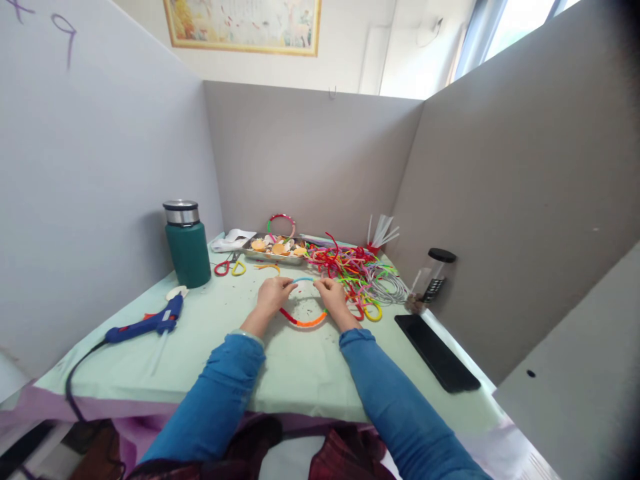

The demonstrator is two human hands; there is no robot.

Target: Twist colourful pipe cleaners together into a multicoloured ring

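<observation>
A round ring is held by both hands, the left and the right pinching its far side, on the person's side of the metal tray. Its colored covering shows blue between the fingertips, red at the near left, orange at the near right and a little green beside the orange; its middle is open.

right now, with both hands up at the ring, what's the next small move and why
Probably press the blue strip snug along the ring with the fingers: the left hand and right hand seem to pinch either side of it at the far edge, while red and orange line the near edge.
</observation>
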